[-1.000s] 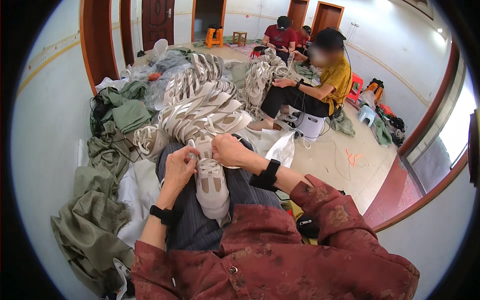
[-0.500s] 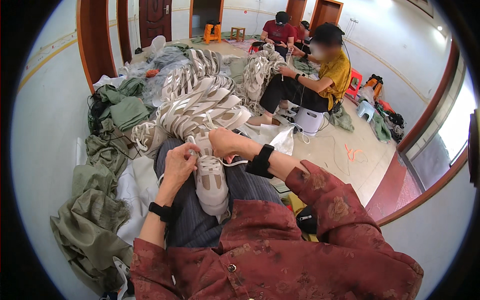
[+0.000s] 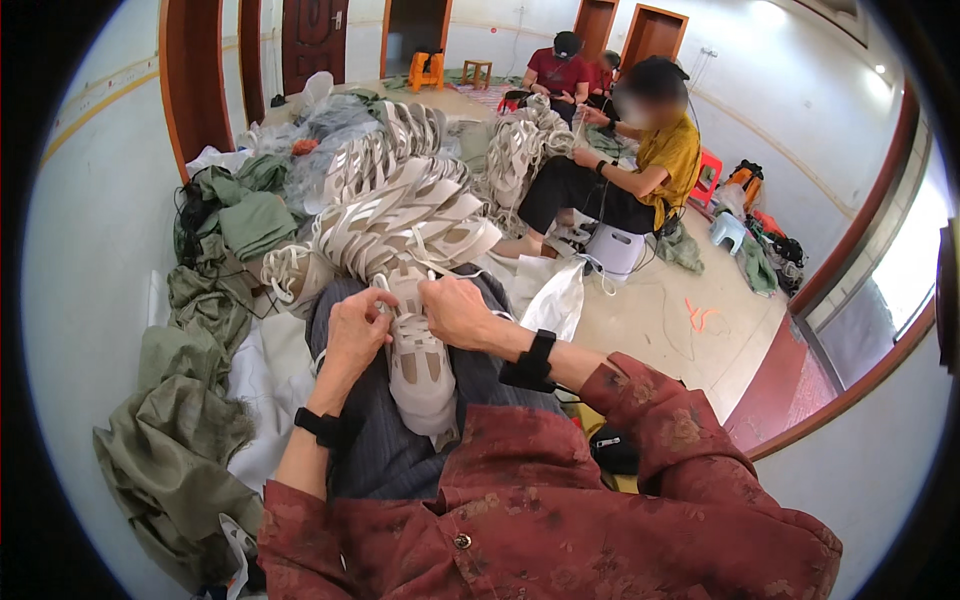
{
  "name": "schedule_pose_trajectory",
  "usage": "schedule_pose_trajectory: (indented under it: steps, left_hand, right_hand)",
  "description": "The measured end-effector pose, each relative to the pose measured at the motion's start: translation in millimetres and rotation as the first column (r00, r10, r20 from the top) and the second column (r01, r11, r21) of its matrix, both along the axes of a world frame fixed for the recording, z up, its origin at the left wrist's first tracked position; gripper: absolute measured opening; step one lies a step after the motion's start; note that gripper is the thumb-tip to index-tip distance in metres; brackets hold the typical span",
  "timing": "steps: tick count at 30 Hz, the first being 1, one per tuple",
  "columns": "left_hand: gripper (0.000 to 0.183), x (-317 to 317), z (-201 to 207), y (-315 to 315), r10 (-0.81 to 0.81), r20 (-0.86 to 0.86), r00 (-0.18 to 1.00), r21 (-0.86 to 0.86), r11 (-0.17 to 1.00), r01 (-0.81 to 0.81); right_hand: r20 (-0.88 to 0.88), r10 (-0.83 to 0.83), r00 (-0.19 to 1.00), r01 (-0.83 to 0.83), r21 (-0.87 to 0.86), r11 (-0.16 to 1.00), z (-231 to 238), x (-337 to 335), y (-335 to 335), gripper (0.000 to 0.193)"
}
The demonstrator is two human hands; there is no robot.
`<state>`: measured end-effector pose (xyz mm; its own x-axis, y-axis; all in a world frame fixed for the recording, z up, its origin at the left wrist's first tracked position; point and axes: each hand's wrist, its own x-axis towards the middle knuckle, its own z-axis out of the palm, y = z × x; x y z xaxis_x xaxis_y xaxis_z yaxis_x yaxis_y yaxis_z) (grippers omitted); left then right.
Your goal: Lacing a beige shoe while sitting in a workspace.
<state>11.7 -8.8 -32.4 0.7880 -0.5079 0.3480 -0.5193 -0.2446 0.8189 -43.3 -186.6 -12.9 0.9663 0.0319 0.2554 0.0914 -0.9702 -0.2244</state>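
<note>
A beige and white sneaker rests on my lap with its toe toward me, laces partly threaded over the tongue. My left hand is closed at the left edge of the lacing, thumb and forefinger pinching the sneaker's side. On the opposite side, my right hand has its fingers curled in a pinch at the eyelets, with a white shoelace trailing beside it. The exact grip of the right fingertips is partly hidden. Just beyond lies a long stacked row of similar sneakers.
Green cloth and white sheeting lie along my left. Clear plastic bags are heaped behind the shoes. A person in a yellow shirt sits on a white stool at the right, handling laces; others sit farther back.
My right hand has turned from a palm-down bend to a raised pinch at the right eyelets. My left hand has barely moved, and the sneaker stays in place.
</note>
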Motion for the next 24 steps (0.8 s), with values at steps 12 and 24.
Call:
schedule_pose_trajectory:
  steps: [12, 24]
  left_hand:
    - [0.021, 12, -14, 7, -0.077, -0.212, 0.974, -0.153, 0.987, 0.045]
    - [0.020, 11, -2, -6, 0.022, -0.113, 0.993, 0.049, 0.999, -0.016]
  right_hand:
    - [-0.063, 0.106, 0.992, -0.054, 0.550, 0.833, 13, 28, -2, 0.011]
    - [0.024, 0.271, 0.962, -0.263, 0.337, 0.904, -12, 37, -2, 0.015]
